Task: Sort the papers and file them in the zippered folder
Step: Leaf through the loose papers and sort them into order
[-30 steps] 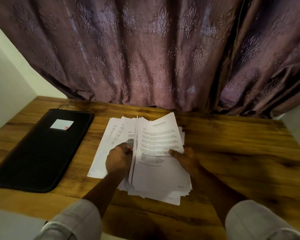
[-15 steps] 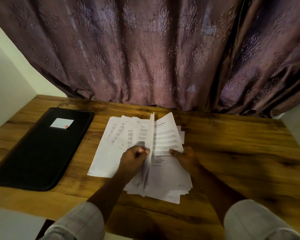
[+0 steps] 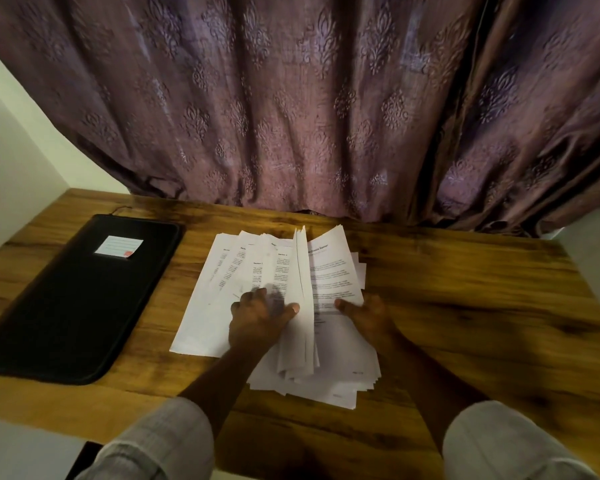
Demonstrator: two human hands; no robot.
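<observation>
A loose pile of printed white papers (image 3: pixel 340 271) lies fanned out on the middle of the wooden table (image 3: pixel 465 306). My left hand (image 3: pixel 257 320) grips a few sheets from the pile's left part, thumb on top, and holds them raised on edge. My right hand (image 3: pixel 368 313) rests on the top sheet of the right part, thumb pressing on the print. A black zippered folder (image 3: pixel 73 306) lies flat and closed at the left of the table, a small white label (image 3: pixel 118 245) on its cover, well apart from both hands.
A purple patterned curtain (image 3: pixel 309 109) hangs right behind the table's far edge. White walls (image 3: pixel 11 161) close in at left and right. Bare wood shows to the right of the papers and along the near edge.
My left hand has lifted a few sheets from flat to standing on edge, turning them over toward the left. My right hand has stayed on the right stack.
</observation>
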